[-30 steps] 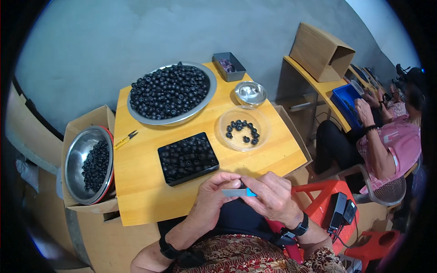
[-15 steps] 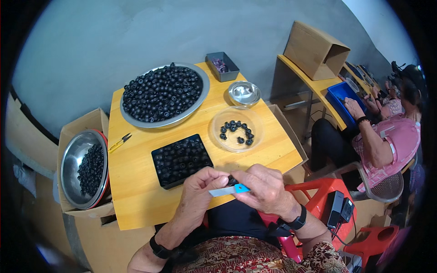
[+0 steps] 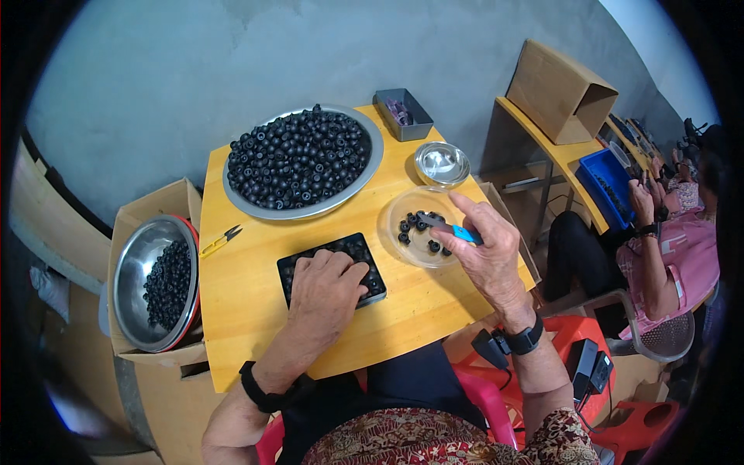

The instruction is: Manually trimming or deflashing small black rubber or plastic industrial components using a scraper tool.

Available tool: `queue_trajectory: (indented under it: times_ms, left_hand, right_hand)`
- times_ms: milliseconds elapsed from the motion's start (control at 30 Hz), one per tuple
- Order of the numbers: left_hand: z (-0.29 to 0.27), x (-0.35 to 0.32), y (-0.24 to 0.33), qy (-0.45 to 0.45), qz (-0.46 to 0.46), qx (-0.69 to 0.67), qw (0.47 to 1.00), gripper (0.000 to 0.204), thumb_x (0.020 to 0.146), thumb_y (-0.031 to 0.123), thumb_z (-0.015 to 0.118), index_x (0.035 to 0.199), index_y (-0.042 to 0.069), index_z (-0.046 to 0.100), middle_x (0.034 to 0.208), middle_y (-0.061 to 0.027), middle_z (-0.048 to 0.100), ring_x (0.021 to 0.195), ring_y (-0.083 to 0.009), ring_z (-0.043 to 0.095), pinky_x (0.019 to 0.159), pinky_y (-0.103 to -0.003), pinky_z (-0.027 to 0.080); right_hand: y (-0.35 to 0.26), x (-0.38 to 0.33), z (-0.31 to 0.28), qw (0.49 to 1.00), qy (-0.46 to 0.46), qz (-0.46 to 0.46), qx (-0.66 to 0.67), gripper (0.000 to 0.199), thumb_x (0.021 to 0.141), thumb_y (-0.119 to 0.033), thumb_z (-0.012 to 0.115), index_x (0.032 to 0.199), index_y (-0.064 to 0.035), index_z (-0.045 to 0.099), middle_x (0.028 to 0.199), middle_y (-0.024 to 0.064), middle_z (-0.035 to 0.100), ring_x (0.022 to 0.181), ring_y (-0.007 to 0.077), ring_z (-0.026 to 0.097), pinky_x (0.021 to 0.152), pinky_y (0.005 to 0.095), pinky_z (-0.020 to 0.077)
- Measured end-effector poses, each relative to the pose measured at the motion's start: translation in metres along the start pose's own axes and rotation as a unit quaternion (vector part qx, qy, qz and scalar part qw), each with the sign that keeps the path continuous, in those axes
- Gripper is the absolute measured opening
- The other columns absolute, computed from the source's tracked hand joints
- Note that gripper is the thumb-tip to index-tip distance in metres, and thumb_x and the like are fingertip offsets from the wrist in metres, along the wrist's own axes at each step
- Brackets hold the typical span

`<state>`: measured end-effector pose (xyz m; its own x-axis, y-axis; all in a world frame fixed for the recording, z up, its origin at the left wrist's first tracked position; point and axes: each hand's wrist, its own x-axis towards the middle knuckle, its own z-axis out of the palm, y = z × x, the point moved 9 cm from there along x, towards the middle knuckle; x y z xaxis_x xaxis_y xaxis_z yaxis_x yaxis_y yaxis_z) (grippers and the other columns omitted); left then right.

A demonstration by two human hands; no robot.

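The right hand (image 3: 484,252) pinches blue-handled tweezers (image 3: 453,229) between thumb and fingers, their tip reaching over the clear dish (image 3: 403,209) of small black parts just beside it, apparently to pick one out. The left hand (image 3: 325,291) lies flat, fingers spread and holding nothing, on the black tray (image 3: 364,256), seemingly steadying it. Beyond both hands sits the large metal pan (image 3: 372,167) heaped with the same black pieces.

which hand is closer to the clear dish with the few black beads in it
Right. The right hand is over the clear dish's near edge, its blue tweezers reaching in. The left hand rests on the black tray beside it.
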<state>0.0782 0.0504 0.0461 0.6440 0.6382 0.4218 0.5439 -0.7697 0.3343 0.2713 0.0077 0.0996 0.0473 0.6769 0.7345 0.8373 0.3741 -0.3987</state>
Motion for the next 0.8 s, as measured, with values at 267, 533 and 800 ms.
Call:
queue_trajectory:
  times_ms: [267, 533, 800]
  left_hand:
    - [0.0, 0.003, -0.006, 0.004, -0.005, 0.007, 1.0, 0.027, 0.073, 0.004, 0.073, 0.099, 0.006, 0.066, 0.092, -0.0082, 0.06, 0.092, -0.0294, 0.057, 0.083, -0.041, 0.043]
    - [0.01, -0.016, -0.004, -0.068, -0.246, -0.573, 0.779, 0.018, 0.086, 0.005, 0.072, 0.101, 0.002, 0.063, 0.094, -0.0016, 0.068, 0.087, -0.0059, 0.061, 0.079, -0.022, 0.049]
    - [0.022, -0.037, 0.008, -0.039, -0.28, -0.649, 0.707, 0.016, 0.086, 0.004, 0.073, 0.1, 0.003, 0.067, 0.095, -0.0035, 0.071, 0.091, -0.0087, 0.064, 0.085, -0.024, 0.05]
  right_hand:
    - [-0.011, -0.021, 0.003, 0.996, -0.019, 0.057, 0.065, 0.035, 0.078, -0.004, 0.077, 0.112, 0.0001, 0.067, 0.079, 0.0131, 0.063, 0.068, 0.0214, 0.063, 0.061, 0.0311, 0.05]
    - [-0.062, -0.036, 0.024, 0.964, -0.144, 0.049, 0.218, 0.039, 0.077, 0.002, 0.071, 0.115, -0.0022, 0.068, 0.075, 0.0076, 0.059, 0.064, 0.0184, 0.06, 0.057, 0.0306, 0.047]
    - [-0.071, -0.051, 0.018, 0.967, -0.13, 0.029, 0.219, 0.036, 0.073, 0.001, 0.072, 0.108, -0.0036, 0.07, 0.073, 0.0074, 0.061, 0.062, 0.0185, 0.062, 0.055, 0.0307, 0.0475]
